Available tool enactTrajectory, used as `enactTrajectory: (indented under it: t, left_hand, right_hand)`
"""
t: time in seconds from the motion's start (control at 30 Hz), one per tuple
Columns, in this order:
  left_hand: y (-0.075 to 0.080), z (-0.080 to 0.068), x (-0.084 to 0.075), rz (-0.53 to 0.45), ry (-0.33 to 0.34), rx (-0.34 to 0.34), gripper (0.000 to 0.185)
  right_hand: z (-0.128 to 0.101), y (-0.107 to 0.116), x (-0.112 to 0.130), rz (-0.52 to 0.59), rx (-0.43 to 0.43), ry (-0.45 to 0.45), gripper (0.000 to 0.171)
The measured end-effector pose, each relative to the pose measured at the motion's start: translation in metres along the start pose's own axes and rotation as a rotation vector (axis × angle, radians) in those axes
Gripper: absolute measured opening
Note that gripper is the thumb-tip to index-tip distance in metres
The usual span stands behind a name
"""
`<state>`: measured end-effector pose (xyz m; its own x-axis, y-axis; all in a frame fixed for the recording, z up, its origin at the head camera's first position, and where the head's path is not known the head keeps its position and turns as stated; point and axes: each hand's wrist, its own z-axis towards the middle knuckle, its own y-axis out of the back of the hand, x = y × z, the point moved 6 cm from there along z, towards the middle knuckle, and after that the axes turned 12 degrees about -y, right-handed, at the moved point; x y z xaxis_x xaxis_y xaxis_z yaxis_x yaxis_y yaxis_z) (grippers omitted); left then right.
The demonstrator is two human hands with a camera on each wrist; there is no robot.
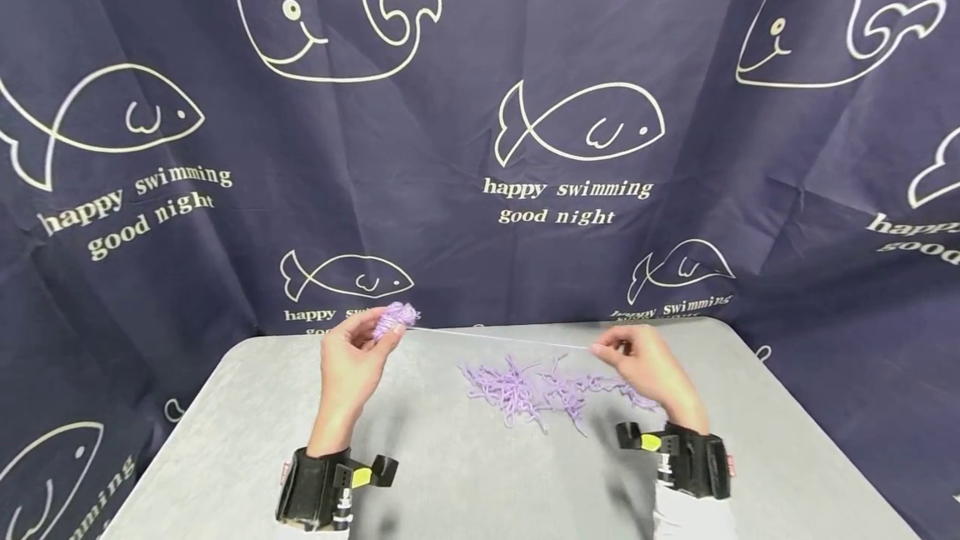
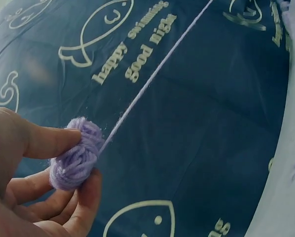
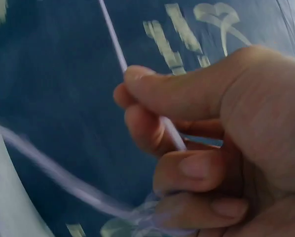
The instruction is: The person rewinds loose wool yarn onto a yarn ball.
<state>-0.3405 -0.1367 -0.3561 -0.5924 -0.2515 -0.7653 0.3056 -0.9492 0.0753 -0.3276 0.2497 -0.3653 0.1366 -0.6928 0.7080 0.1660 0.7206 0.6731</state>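
A loose heap of cut-looking purple yarn (image 1: 517, 390) lies tangled on the surface (image 1: 465, 473), right of its middle and nearer the far edge, with its thin tail reaching toward the right edge, where the right hand (image 1: 647, 363) hides part of it in the head view. Above the heap, a taut strand (image 1: 495, 338) runs between the two hands, just inside the far edge as the head view shows it. At its left end is a small wound ball of yarn (image 1: 393, 319), held up toward the far left corner, pinched between the thumb and fingers of the left hand (image 1: 355, 365). The right hand pinches the other end between thumb and forefinger, its remaining fingers curled; a blurred second length of yarn meets those lower fingers. Black wrist straps (image 1: 313, 486) with small cameras sit over pale sleeves (image 1: 690, 515). The surface is plain light grey with rounded far corners. Creased dark blue cloth (image 1: 450, 190) hangs behind it and along both sides, printed with pale whales, fish and "happy swimming good night".
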Motion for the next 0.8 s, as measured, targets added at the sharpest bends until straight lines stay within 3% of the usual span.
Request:
enactTrajectory:
  t: [0.13,0.27,0.4,0.53,0.6,0.67,0.8]
  left_hand:
    - [0.01,0.002,-0.002,0.074,-0.029,-0.017,0.027]
    - [0.009,0.002,-0.003,0.071,-0.017,0.007,0.027]
    - [-0.003,0.002,-0.006,0.04,-0.004,0.081,0.028]
    - [-0.02,0.0,-0.013,-0.009,-0.035,0.156,0.028]
    - [-0.029,-0.002,-0.02,-0.055,-0.057,0.199,0.028]
    - [-0.037,-0.006,-0.027,-0.106,-0.083,0.24,0.029]
    - [-0.048,-0.013,-0.038,-0.201,-0.114,0.262,0.034]
  right_hand:
    - [-0.008,0.022,-0.025,-0.109,-0.055,-0.122,0.009]
    - [-0.011,0.026,-0.033,-0.188,-0.021,-0.198,0.01]
    - [-0.007,0.017,-0.02,-0.255,0.036,-0.18,0.01]
    - [-0.002,-0.005,0.008,-0.286,0.049,-0.136,0.021]
    - [0.0,-0.022,0.029,-0.225,0.036,-0.085,0.025]
    - [0.0,-0.042,0.052,-0.085,0.048,-0.001,0.028]
    - [-0.004,-0.086,0.088,0.302,0.206,0.128,0.026]
